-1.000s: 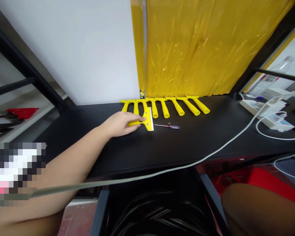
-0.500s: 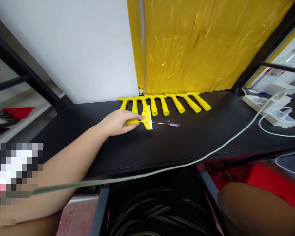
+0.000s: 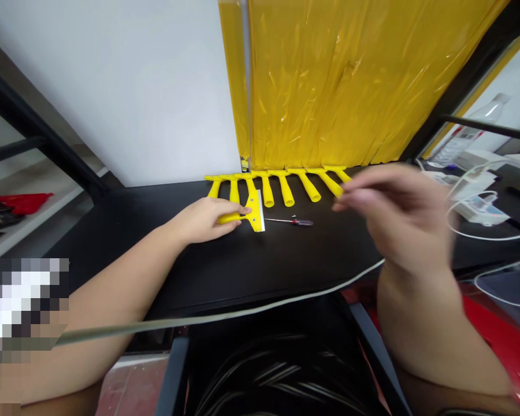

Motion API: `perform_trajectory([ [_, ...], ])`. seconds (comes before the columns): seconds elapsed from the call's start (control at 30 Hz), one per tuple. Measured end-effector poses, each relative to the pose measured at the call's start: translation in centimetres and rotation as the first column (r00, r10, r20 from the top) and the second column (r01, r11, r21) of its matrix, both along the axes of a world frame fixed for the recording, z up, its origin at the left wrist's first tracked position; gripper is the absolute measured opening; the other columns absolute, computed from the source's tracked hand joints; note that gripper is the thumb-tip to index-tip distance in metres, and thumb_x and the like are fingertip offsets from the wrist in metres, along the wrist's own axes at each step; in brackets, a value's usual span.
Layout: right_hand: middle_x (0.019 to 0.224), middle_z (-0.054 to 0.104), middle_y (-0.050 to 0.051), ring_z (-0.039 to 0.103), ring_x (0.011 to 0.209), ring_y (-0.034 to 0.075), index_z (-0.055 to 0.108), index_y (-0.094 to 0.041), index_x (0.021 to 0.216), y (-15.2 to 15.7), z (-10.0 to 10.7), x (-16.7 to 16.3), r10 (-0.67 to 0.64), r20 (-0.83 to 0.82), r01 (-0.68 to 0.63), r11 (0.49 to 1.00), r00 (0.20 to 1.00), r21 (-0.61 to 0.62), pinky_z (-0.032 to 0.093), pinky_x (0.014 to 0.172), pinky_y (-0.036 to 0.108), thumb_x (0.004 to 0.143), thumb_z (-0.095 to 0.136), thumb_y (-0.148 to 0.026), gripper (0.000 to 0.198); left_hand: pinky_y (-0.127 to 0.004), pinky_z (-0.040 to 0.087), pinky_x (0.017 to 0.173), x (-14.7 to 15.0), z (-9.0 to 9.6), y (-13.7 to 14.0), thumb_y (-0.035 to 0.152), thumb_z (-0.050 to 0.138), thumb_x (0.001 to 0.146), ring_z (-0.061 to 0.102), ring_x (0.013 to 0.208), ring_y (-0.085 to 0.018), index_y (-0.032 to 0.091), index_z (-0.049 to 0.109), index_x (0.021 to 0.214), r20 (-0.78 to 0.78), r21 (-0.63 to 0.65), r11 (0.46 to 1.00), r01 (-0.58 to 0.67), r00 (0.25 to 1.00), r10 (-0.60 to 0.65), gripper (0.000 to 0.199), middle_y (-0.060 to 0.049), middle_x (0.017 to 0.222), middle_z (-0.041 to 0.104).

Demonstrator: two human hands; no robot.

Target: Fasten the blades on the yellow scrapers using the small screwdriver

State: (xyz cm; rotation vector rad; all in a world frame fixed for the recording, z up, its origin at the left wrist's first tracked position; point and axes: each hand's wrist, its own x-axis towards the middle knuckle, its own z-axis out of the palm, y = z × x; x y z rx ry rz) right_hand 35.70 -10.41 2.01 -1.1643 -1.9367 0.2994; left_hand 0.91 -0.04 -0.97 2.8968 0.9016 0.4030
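Our left hand [image 3: 201, 221] is clamped on the yellow scraper [image 3: 253, 212], between the front and back edges of the table [image 3: 303, 260]. We expect it light and stiff, best held by its handle [image 3: 227, 219]. Its long axis roughly follows the front edge, blade [image 3: 261, 211] rightward. Our blurred right hand [image 3: 405, 216]: we cannot tell whether it grips anything.

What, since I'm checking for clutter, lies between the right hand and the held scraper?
The head view shows a screwdriver on the black tabletop between the right hand and scraper, a tiny piece beside it.
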Motion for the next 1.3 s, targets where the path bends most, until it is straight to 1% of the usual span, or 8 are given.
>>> perform_trajectory([
  [0.07,0.109,0.073,0.008,0.069,0.102,0.027,0.075,-0.026,0.105,1.6,-0.6,-0.2,0.029,0.177,-0.020,0.998,0.984,-0.057,0.056,0.088,0.039,0.097,0.065,-0.034,0.015,-0.034,0.058,0.094,-0.1,0.0,0.0,0.039,0.057,0.100,0.074,0.108,-0.023,0.025,0.069,0.136,0.006,0.002,1.000,0.000,1.000,0.000,0.040,-0.007,0.127,0.076],
  [0.17,0.101,0.074,0.009,0.068,0.093,0.026,0.075,-0.021,0.099,4.4,-2.0,-0.4,0.062,0.481,0.031,0.983,0.875,-0.183,0.053,0.083,0.039,0.088,0.072,-0.028,0.013,-0.035,0.059,0.094,-0.1,0.0,0.0,0.038,0.058,0.099,0.075,0.107,-0.023,0.024,0.070,0.134,0.026,0.002,1.000,0.000,1.000,0.000,0.039,-0.007,0.126,0.076],
  [0.3,0.099,0.073,0.008,0.066,0.089,0.025,0.075,-0.021,0.094,5.9,-3.5,-0.9,0.065,0.634,0.137,0.955,0.771,-0.264,0.048,0.075,0.037,0.085,0.071,-0.023,0.010,-0.035,0.059,0.094,-0.2,0.1,0.0,0.038,0.058,0.099,0.075,0.107,-0.023,0.025,0.070,0.134,0.027,0.008,1.000,-0.002,1.000,0.001,0.039,-0.006,0.126,0.076],
  [0.53,0.094,0.073,0.005,0.064,0.084,0.021,0.072,-0.022,0.084,5.5,-2.4,-2.2,0.218,0.616,0.009,0.939,0.757,-0.344,0.044,0.072,0.032,0.082,0.066,-0.012,0.011,-0.034,0.058,0.094,0.0,0.3,-0.2,0.037,0.057,0.099,0.075,0.107,-0.023,0.024,0.069,0.134,0.020,-0.009,1.000,0.006,1.000,-0.006,0.039,-0.007,0.126,0.076],
  [0.7,0.089,0.073,0.002,0.066,0.080,0.018,0.074,-0.023,0.091,8.1,-1.3,-1.9,0.243,0.539,-0.001,0.912,0.807,-0.410,0.046,0.069,0.029,0.078,0.071,-0.013,0.016,-0.034,0.058,0.093,0.0,0.5,-0.3,0.036,0.057,0.100,0.075,0.107,-0.023,0.024,0.069,0.134,0.019,-0.008,1.000,0.012,1.000,-0.012,0.039,-0.007,0.125,0.077],
  [0.87,0.091,0.076,0.002,0.069,0.079,0.019,0.082,-0.025,0.099,10.7,-1.9,-1.8,0.294,0.559,0.006,0.882,0.775,-0.471,0.051,0.071,0.031,0.069,0.079,-0.013,0.032,-0.034,0.058,0.094,0.0,0.4,-0.2,0.035,0.057,0.099,0.075,0.107,-0.023,0.024,0.070,0.133,0.041,-0.006,1.000,0.021,0.999,-0.020,0.038,-0.008,0.126,0.076],
  [1.07,0.079,0.074,0.003,0.067,0.072,0.020,0.082,-0.023,0.087,11.0,-2.4,-3.2,0.233,0.587,0.056,0.900,0.775,-0.431,0.050,0.069,0.033,0.070,0.081,-0.010,0.021,-0.034,0.057,0.094,0.0,0.4,-0.2,0.034,0.057,0.099,0.074,0.108,-0.023,0.022,0.069,0.133,0.042,-0.017,0.999,0.031,0.999,-0.030,0.038,-0.007,0.126,0.076],
  [1.3,0.074,0.069,0.006,0.063,0.069,0.022,0.071,-0.021,0.069,10.4,-2.2,-4.9,0.223,0.724,0.018,0.951,0.653,-0.309,0.042,0.062,0.033,0.074,0.067,-0.005,0.017,-0.035,0.055,0.095,0.1,0.2,-0.2,0.035,0.055,0.102,0.071,0.104,-0.022,0.022,0.067,0.135,0.016,-0.014,0.999,0.047,0.999,-0.047,0.038,-0.009,0.120,0.074],
])
